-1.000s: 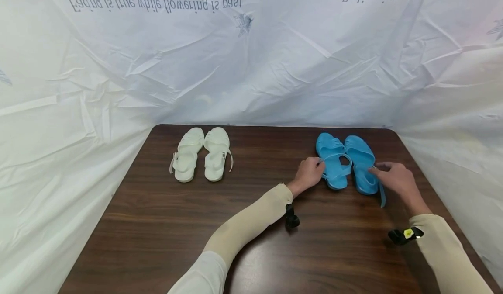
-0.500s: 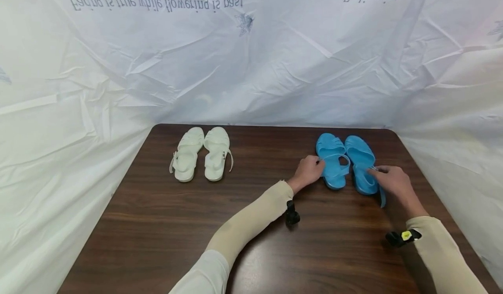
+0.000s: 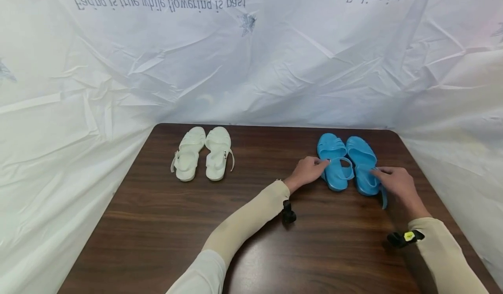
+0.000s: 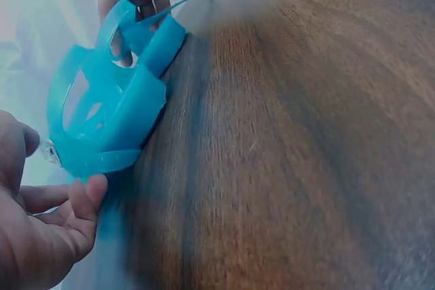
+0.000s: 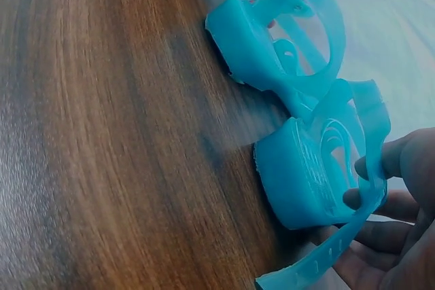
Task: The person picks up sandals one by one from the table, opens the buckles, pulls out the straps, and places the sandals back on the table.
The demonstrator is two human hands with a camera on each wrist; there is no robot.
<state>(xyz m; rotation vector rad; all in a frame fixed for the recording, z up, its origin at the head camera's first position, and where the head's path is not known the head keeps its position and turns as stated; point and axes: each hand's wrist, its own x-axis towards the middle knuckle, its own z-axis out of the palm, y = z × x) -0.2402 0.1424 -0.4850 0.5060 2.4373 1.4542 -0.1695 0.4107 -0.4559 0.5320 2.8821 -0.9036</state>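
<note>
In the head view, a pair of blue sandals stands side by side at the table's right rear. My left hand [image 3: 309, 170] is at the outer side of the left blue sandal [image 3: 335, 178]. In the left wrist view its thumb is by the clear buckle [image 4: 49, 152] and its curled fingertips touch the sandal's side. My right hand [image 3: 397, 184] pinches the ankle strap [image 5: 372, 185] of the right blue sandal [image 3: 360, 152] between thumb and fingers. The strap's loose, holed end [image 5: 306, 266] hangs down past that hand. Both soles rest on the table.
A pair of white sandals [image 3: 216, 171] stands at the left rear of the dark wooden table [image 3: 165, 237], its straps undone. White printed sheeting [image 3: 251, 71] hangs behind and around the table. Black wrist cameras [image 3: 288, 213] sit at both sleeve cuffs.
My left thumb has moved slightly right over the left blue sandal, and its ankle strap has shifted right. The right hand stays at its strap with little movement. The white sandals stay put.
</note>
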